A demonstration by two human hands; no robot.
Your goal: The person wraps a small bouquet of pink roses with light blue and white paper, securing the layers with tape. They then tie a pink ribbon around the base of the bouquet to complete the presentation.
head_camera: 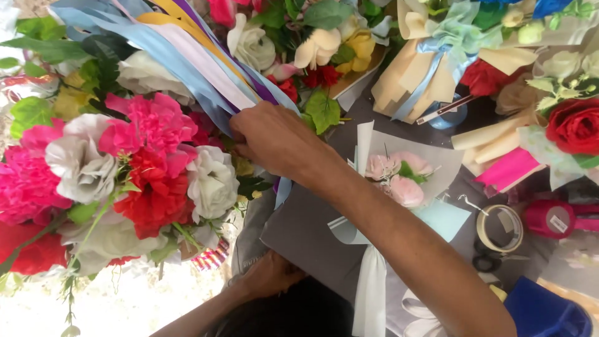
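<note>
You have one view only, from the camera on your head, so no second view overlaps it. It looks steeply down and a little forward over your own arms, close to the work. Your right hand (277,142) sits near the middle of the frame, your left hand (269,274) low at the bottom edge. The grey counter (299,234) fills the centre and right, and a big bouquet (125,168) crowds the left side right up near the lens.
</note>
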